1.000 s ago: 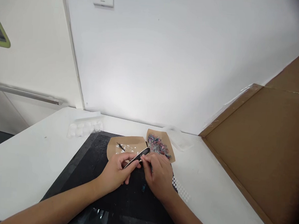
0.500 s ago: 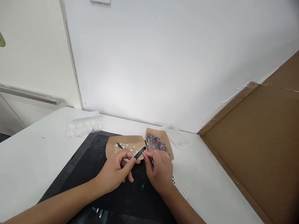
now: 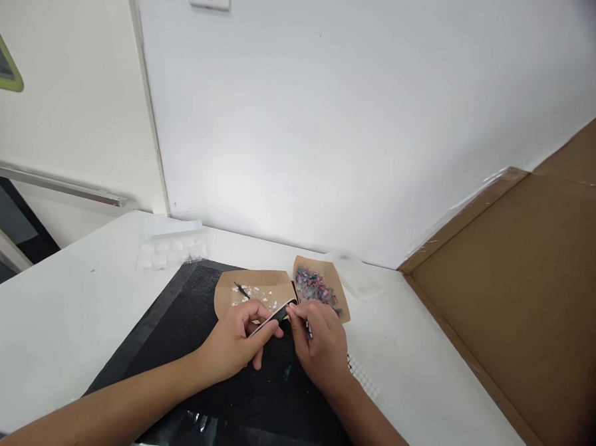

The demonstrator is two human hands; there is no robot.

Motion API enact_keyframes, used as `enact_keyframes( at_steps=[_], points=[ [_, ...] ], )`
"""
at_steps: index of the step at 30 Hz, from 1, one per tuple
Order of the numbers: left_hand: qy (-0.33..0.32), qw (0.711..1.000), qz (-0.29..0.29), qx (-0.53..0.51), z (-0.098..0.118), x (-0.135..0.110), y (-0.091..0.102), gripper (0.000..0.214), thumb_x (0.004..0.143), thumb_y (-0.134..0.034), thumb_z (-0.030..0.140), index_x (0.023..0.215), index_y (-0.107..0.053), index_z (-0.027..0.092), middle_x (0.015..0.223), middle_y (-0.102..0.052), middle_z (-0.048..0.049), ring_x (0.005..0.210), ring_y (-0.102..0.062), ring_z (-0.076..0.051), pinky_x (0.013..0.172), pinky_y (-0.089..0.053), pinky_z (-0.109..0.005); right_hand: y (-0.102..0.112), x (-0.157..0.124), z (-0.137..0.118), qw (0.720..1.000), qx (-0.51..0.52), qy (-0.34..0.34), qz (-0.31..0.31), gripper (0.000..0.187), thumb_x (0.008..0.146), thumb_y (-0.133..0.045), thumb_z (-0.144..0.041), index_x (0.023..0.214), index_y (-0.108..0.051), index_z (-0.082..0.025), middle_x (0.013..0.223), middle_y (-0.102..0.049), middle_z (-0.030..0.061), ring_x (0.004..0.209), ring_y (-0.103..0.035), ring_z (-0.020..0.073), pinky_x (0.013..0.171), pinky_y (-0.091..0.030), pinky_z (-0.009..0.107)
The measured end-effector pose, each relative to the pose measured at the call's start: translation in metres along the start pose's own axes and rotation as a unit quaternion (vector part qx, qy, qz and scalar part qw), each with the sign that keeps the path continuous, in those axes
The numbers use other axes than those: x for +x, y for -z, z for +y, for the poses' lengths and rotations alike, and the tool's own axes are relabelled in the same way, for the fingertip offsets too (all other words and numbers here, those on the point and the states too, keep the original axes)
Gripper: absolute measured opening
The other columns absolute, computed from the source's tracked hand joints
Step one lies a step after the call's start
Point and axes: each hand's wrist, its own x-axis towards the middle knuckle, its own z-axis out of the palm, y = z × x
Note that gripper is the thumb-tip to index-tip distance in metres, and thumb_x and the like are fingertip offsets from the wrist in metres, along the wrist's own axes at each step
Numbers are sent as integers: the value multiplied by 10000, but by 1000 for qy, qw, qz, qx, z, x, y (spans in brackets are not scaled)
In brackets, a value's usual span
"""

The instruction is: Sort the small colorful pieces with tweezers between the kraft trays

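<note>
Above a black mat (image 3: 167,329) on a white table (image 3: 430,376), the left hand (image 3: 232,336) pinched a round-ended black strip (image 3: 280,313) while the right hand (image 3: 321,344) met its far end, its own grip impossible to tell.

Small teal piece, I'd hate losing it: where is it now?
In the head view's lower middle, the teal piece lies on the black mat, between the left hand and the right hand.

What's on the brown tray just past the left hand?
On the brown tray lie small white pieces and a thin dark object. Its near edge is partly hidden by the left hand and the black strip it holds; anything there cannot be seen.
</note>
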Motion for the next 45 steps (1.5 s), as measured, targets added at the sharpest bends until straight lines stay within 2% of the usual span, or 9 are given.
enact_keyframes(
  at_steps=[5,11,18,21,27,32,37,42,45],
  points=[
    [2,1000,9,14,-3,2,0,355,969,-632,503,984,-654,149,778,-760,-50,411,-631,-90,342,-398,-139,0,0,-5,1000,-4,16,-21,145,997,-611,-152,882,-560,-223,816,-677,14,786,-622,183,765,-419,348],
    [5,999,22,-31,0,-1,-1,359,944,-670,495,994,-649,140,1026,-789,-126,492,-699,-107,367,-455,-147,1,2,-1,999,-41,-15,17,111,1003,-617,-189,909,-569,-223,781,-681,8,733,-625,184,720,-409,347],
    [-8,1000,26,-8,3,-1,0,336,953,-661,470,989,-683,137,977,-789,-114,503,-702,-114,383,-477,-161,-3,0,-5,999,-12,30,-12,123,1010,-583,-166,914,-539,-230,784,-677,9,731,-630,184,760,-435,357],
    [-3,1000,23,14,6,-1,2,334,960,-651,476,987,-684,145,995,-793,-110,506,-701,-113,385,-478,-164,-4,2,-4,999,-44,3,2,118,1013,-587,-182,914,-539,-224,772,-663,7,710,-607,183,747,-408,363],
    [-13,998,25,62,1,0,5,358,983,-617,498,952,-687,148,709,-759,-62,463,-668,-125,397,-461,-168,-4,4,-1,998,-36,31,-29,172,1023,-552,-173,866,-503,-223,761,-643,6,714,-594,171,733,-395,350],
    [-17,999,20,44,0,1,7,363,980,-619,508,963,-674,150,748,-763,-72,486,-680,-137,397,-464,-178,-2,7,0,996,-81,22,10,160,1010,-583,-175,873,-515,-224,719,-628,-14,660,-569,161,755,-394,357],
    [-6,999,22,24,2,-1,6,357,973,-628,512,964,-667,157,603,-689,-14,443,-644,-131,385,-449,-173,-1,8,-2,994,-63,89,-30,203,1001,-572,-136,842,-488,-228,741,-652,-3,740,-639,173,765,-406,348],
    [-3,999,32,10,1,-1,4,354,963,-642,514,956,-663,161,765,-762,-51,440,-641,-107,373,-441,-166,-1,10,-3,993,-96,71,6,204,1002,-573,-144,837,-490,-231,724,-649,-9,694,-618,164,758,-392,355],
    [1,999,30,25,0,0,6,354,969,-633,511,955,-674,160,598,-685,-3,412,-613,-112,372,-434,-166,-2,10,-4,992,-87,92,-27,230,1002,-564,-136,815,-472,-234,726,-649,-8,708,-615,160,762,-393,353]
  ],
)
